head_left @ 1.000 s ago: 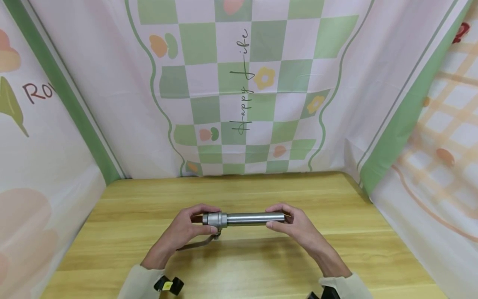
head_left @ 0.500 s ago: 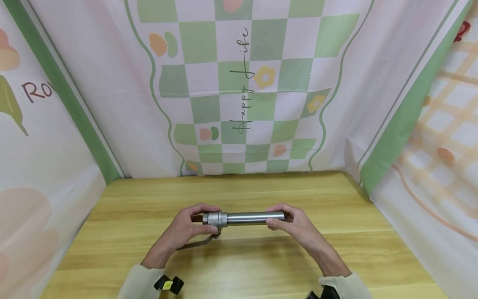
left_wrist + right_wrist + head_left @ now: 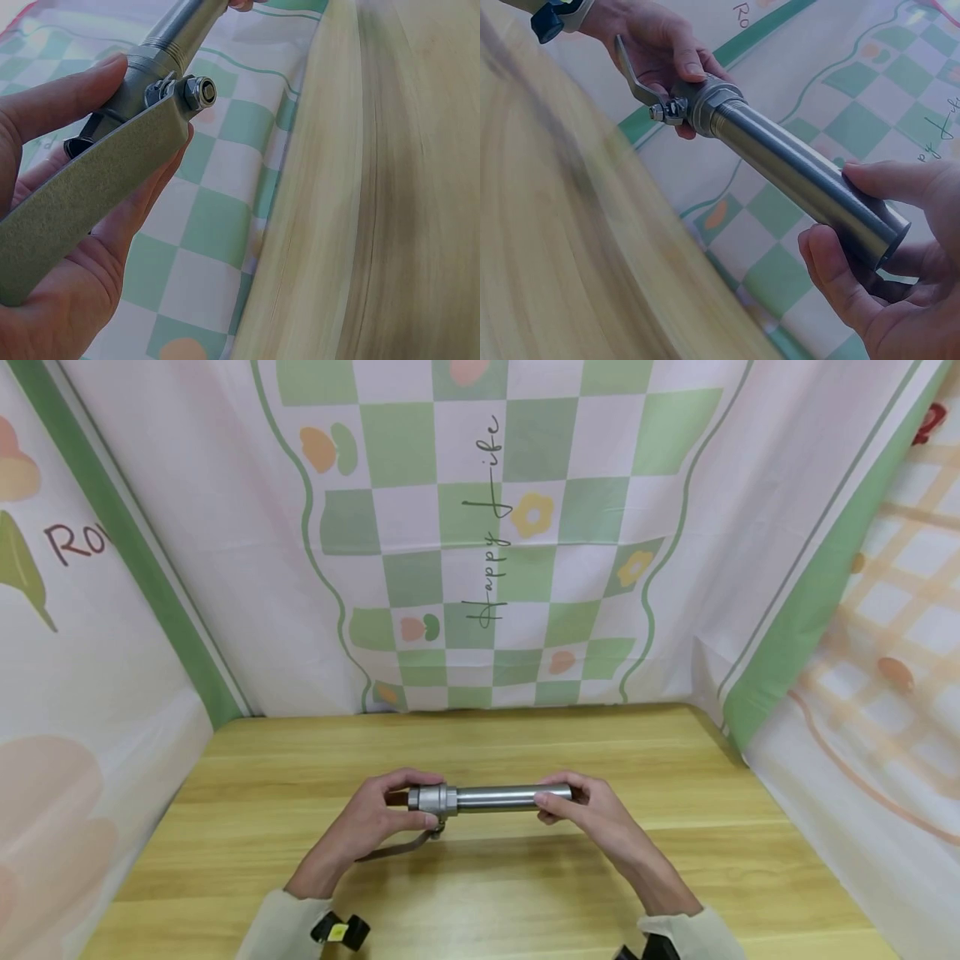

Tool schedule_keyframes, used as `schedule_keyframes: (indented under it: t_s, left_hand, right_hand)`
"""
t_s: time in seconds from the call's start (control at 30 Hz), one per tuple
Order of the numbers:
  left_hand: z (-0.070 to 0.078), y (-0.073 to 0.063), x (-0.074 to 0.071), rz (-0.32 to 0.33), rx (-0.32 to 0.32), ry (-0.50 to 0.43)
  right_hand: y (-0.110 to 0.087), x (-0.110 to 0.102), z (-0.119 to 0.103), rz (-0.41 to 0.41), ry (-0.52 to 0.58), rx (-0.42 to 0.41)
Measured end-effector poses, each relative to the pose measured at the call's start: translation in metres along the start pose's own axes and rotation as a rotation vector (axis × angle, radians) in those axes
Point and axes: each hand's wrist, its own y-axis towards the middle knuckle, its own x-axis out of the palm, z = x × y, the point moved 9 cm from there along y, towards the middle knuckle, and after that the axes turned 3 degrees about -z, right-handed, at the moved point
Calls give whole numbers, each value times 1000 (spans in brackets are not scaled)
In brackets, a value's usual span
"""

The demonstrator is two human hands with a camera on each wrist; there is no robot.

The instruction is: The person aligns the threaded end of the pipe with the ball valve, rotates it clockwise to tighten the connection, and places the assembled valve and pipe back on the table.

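Observation:
My left hand [image 3: 369, 814] grips a metal ball valve [image 3: 431, 799] between thumb and fingers. The valve's flat lever handle [image 3: 97, 184] runs back along the palm, fixed by a nut [image 3: 201, 91]. A smooth steel pipe [image 3: 498, 798] is joined to the valve, with some thread [image 3: 724, 118] showing at the joint. My right hand [image 3: 592, 814] holds the pipe's far end, its thumb on the near side and its fingers around the back. The pipe's open end [image 3: 894, 246] faces the right palm. Valve and pipe lie level, held above the table.
A wood-grain table [image 3: 480, 893] spreads beneath both hands. Behind it hangs a green-and-white checked curtain [image 3: 480, 568], and printed cloth [image 3: 877, 693] closes in the sides. Black wrist straps [image 3: 339, 932] sit over pale sleeves [image 3: 281, 927].
My right thumb has shifted upward over the pipe, and the right fingers now show below it. The left hand and valve have stayed in place.

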Motion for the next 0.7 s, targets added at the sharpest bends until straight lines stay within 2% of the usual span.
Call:
schedule_keyframes:
  t_s: [0.7]
  left_hand:
    - [0,-1,0,-3,-3,-6]
  right_hand:
    - [0,0,3,36,21,32]
